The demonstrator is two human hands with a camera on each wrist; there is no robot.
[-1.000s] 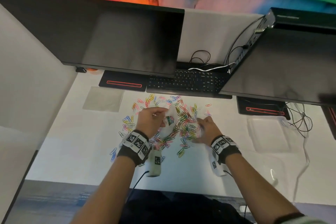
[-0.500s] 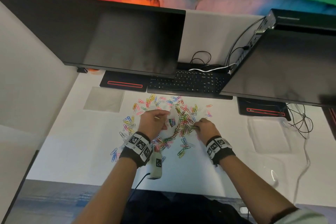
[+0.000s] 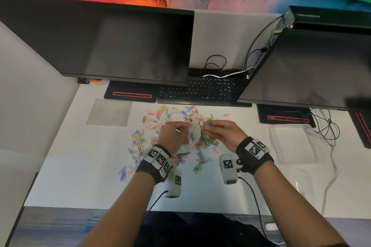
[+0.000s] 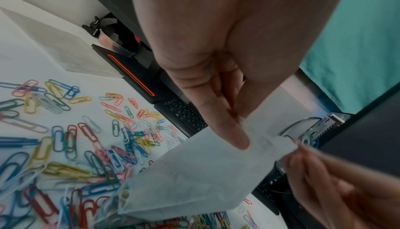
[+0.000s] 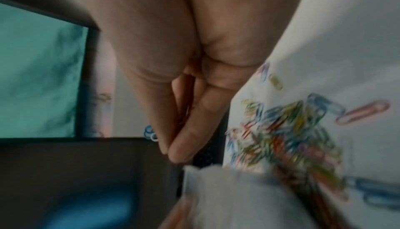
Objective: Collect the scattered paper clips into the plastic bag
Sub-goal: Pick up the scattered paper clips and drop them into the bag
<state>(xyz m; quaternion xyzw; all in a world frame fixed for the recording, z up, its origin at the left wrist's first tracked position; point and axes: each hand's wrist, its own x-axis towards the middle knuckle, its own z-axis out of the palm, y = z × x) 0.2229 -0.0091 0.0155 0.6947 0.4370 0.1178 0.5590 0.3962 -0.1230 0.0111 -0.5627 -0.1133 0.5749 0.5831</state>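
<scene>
Clips (image 3: pixel 174 124) in many colours lie scattered over the white desk (image 3: pixel 76 176), thickest under and between the two raised hands, with stragglers out toward 8 o'clock of the pile. Many of them are covered by the hands and wrist bands in the head view, so the full spread cannot be seen.

The bag (image 4: pixel 207 178) hangs above the pile, its mouth uppermost. It is clear and nearly vanishes against the desk from the head view; only the left wrist view shows it well. Its lower end runs off that picture at 7 o'clock, and a few clips show dimly through the plastic there, though whether they are inside or behind it cannot be told.

The left hand (image 3: pixel 174 136) pinches the bag's top edge between thumb (image 4: pixel 227 130) and fingers. The right hand (image 3: pixel 222 132) sits at 3 o'clock of the left one, its fingertips closed together right at the bag's mouth. A blue clip (image 5: pixel 150 134) peeks out beside those fingertips in the right wrist view, which is blurred; a bit of blue shows at them from the head too. Exactly how many clips it grips cannot be made out.

Beyond the pile, at 12 o'clock, a keyboard (image 3: pixel 202 91) is partly hidden under two dark monitors (image 3: pixel 112 46).
</scene>
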